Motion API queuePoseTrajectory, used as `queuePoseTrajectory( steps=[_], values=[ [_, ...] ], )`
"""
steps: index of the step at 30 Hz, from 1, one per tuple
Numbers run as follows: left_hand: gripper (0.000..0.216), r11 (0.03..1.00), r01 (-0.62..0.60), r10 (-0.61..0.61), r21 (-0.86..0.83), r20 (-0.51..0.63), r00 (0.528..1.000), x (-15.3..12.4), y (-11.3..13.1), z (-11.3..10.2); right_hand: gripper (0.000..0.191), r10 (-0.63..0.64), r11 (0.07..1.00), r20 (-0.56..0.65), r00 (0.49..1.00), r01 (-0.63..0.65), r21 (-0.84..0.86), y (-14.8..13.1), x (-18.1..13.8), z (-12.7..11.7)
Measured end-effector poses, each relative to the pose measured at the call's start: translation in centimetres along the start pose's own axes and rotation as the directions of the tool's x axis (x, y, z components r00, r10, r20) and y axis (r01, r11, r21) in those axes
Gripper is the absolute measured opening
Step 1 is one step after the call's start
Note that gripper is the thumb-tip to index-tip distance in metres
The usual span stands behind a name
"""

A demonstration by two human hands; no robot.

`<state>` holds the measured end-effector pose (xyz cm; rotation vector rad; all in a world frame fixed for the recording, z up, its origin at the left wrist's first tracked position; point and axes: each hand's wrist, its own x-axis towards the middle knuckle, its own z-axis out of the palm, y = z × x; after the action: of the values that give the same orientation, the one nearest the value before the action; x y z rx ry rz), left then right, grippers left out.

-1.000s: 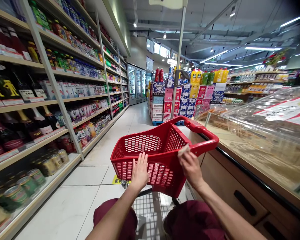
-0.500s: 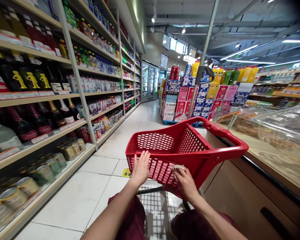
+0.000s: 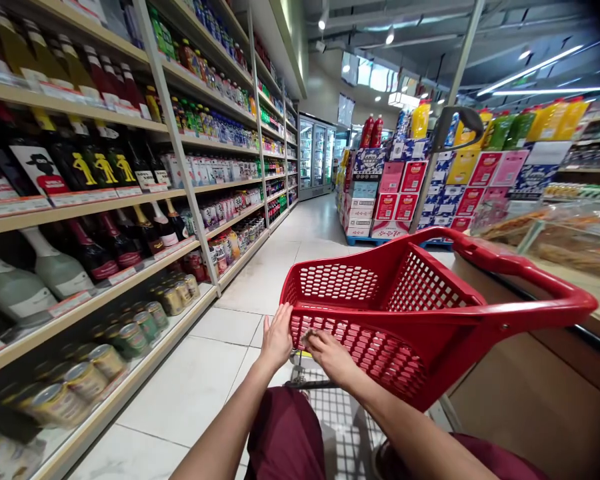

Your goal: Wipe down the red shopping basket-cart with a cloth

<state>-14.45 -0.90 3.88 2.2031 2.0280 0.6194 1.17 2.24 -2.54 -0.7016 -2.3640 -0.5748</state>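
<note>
The right hand (image 3: 333, 357) is closed in a narrow grip, its fingers bent together around a small crumpled cloth (image 3: 309, 336), which pokes out past the fingertips. It presses the cloth to the perforated near side of a red plastic shopping cart (image 3: 455, 350), close to the front end. The left hand (image 3: 277, 339) grips nothing: its fingers lie extended and close together, the thumb standing a little apart, and the fingertips rest at the front corner of the cart, just below the rim. The two hands are near each other but apart.

The cart stands crosswise before the person, its basket between the hands and the push handle (image 3: 525, 270), which reaches toward the right. Below the arms are the person's knees in maroon trousers (image 3: 287, 433), over a pale tiled floor (image 3: 175, 393).

Along the left runs a tall shelving unit (image 3: 80, 307) with bottles and cans. Past the cart rise stacked drink cartons (image 3: 395, 207); a clear-covered food display (image 3: 575, 243) borders the right, and glass-door coolers (image 3: 315, 153) stand at the far end.
</note>
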Motion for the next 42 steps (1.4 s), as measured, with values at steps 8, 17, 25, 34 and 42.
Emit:
queuePoseTrajectory(
  steps=[8,17,25,34,42],
  values=[
    [0.073,0.997,0.073,-0.073,0.031,0.011,0.997,0.0,1.0,-0.6,0.027,0.060,0.995,-0.105,0.993,-0.068,-0.076,1.1,-0.1,-2.6],
    [0.068,0.978,-0.142,0.145,0.150,-0.007,0.989,-0.1,4.8,0.4,0.033,0.136,0.983,-0.164,0.977,-0.154,-0.102,4.1,-3.0,-5.8],
    [0.070,0.952,-0.201,0.212,0.232,-0.025,0.977,0.1,7.6,2.1,0.034,0.249,0.957,-0.220,0.943,-0.275,-0.097,5.2,-5.0,-7.8],
    [0.074,0.927,-0.231,0.253,0.296,-0.039,0.967,-0.1,10.1,3.3,0.032,0.354,0.923,-0.221,0.909,-0.378,-0.072,5.9,-7.5,-9.6],
    [0.074,0.912,-0.296,0.318,0.283,-0.031,0.948,0.0,12.3,4.1,0.029,0.310,0.944,-0.200,0.929,-0.326,-0.052,6.9,-9.5,-10.8]
  ],
)
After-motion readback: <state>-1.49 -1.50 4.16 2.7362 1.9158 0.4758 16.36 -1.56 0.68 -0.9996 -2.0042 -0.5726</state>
